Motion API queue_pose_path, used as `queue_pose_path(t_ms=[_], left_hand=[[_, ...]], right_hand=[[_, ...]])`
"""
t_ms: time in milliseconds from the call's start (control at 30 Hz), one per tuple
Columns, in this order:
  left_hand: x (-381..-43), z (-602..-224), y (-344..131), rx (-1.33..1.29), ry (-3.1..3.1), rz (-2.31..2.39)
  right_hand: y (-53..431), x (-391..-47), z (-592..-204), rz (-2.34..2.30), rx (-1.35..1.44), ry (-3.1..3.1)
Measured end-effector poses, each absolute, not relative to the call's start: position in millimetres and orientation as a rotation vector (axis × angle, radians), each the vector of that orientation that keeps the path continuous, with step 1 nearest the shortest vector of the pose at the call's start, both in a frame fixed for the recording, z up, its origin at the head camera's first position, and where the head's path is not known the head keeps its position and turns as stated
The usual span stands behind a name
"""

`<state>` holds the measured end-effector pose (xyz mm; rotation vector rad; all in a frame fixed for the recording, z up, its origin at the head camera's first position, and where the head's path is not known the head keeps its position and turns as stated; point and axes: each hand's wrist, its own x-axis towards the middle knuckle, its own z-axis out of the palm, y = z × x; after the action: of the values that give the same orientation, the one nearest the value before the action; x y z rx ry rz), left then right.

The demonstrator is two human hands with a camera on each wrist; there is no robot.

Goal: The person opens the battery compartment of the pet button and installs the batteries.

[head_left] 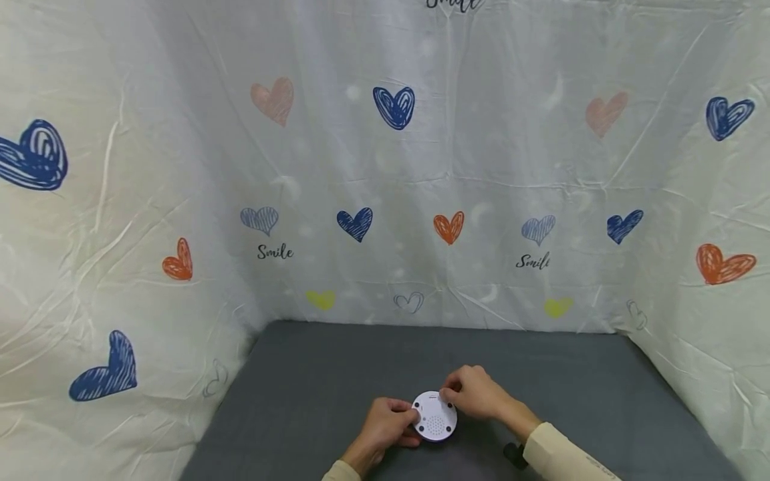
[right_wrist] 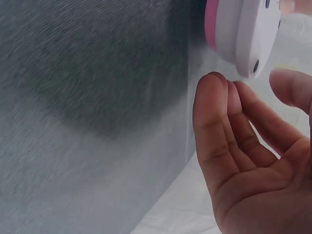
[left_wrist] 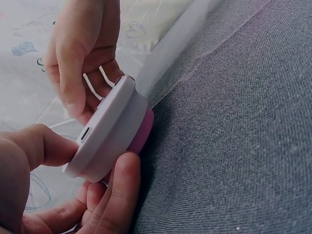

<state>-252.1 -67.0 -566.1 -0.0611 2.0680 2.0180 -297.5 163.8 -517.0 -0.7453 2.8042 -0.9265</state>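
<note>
A round white device (head_left: pixel 436 422) faces up with a patch of small holes and dark round feet on its flat side. My left hand (head_left: pixel 385 427) pinches its left rim, thumb on the flat face and fingers beneath. In the left wrist view, a dark slot shows on the rim and a pink part (left_wrist: pixel 142 130) lies on the underside, close above the cloth. My right hand (head_left: pixel 477 394) hovers at the upper right rim, fingers loosely bent. The right wrist view shows a small gap between those fingertips (right_wrist: pixel 210 92) and the device.
Dark grey cloth (head_left: pixel 337 367) covers the table. Pale curtains (head_left: pixel 481 160) printed with hearts and lettering enclose the back and both sides. A black object (head_left: pixel 514 455) sits at the right wrist, beside the cream sleeve (head_left: pixel 562 454).
</note>
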Motion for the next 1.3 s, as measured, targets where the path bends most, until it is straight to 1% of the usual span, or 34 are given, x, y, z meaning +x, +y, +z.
queue_pose_path(t_ms=[233,367,667,967,1100,1300], left_hand=[[-253,-568,-67,-0.071,2.056,2.026],[-254,-568,-66,-0.078,2.067,2.017],[-254,-567,-67,-0.076,2.074,2.013],[-251,-564,-67,-0.059,2.068,2.026],[-250,-566,-68,-0.036,2.068,2.036],[-250,-566,-67,0.028,2.109,2.083]], right_hand=[[183,-292,-516,-0.989,-0.670,2.759],[189,-286,-518,-1.105,-0.636,2.631],[185,-276,-531,-1.403,-0.535,2.273],[181,-271,-540,-1.547,-0.458,2.156],[180,-269,-541,-1.562,-0.470,2.178],[180,-269,-537,-1.514,-0.579,2.335]])
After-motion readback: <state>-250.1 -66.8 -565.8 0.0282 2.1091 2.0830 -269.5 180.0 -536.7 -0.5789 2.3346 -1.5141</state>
